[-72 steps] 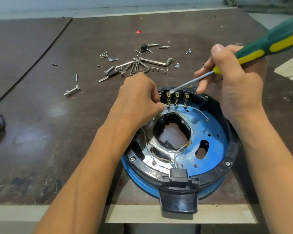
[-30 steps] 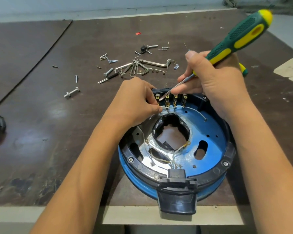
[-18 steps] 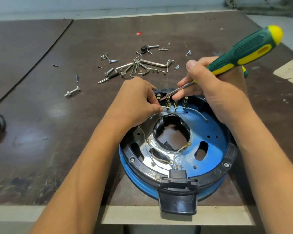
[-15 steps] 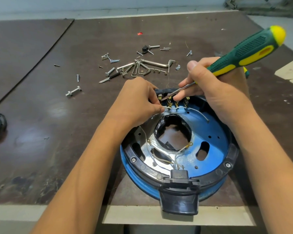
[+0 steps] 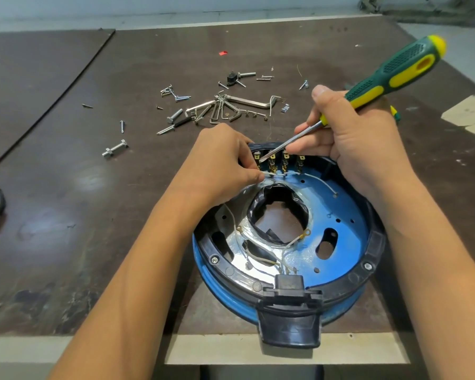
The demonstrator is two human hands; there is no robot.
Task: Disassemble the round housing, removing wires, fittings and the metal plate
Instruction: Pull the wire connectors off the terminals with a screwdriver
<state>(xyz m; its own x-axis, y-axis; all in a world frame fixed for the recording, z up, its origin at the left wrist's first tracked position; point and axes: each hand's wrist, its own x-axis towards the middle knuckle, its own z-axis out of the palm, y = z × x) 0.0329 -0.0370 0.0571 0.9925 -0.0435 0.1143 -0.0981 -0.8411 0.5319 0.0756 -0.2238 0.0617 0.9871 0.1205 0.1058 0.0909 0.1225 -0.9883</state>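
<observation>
Seen from the head camera, looking down: a round housing [image 5: 374, 242] lies flat at the near edge of a dark brown table [image 5: 66, 187], right of centre. It has a black plastic rim studded with screws, a blue outer wall and a blue floor pierced by small holes and an oval slot. A shiny metal plate [image 5: 239, 263] covers the floor's left and near part, and a jagged, black-edged opening [image 5: 279, 212] sits in the middle. A black plug fitting [image 5: 290, 316] juts from the near rim, overhanging the table edge. Thin white wires [image 5: 320, 182] with ring ends trail across the floor, some running to the plug fitting. A row of brass terminals [image 5: 285, 161] stands at the far rim. The left hand [image 5: 220, 163] rests on the far left rim, its fingers [image 5: 254, 175] curled and pinching a white wire just below the terminals. The right hand [image 5: 368, 149] is clenched round a green and yellow screwdriver [image 5: 395, 69], fingers wrapped at the base of the handle, with the handle angled up to the right. The metal shaft slants down to the left, its tip touching the leftmost terminals. Beyond the housing lie loose screws and hex keys [image 5: 225, 108] in a scattered heap, and a bolt [image 5: 115, 148] lies apart to the left.
</observation>
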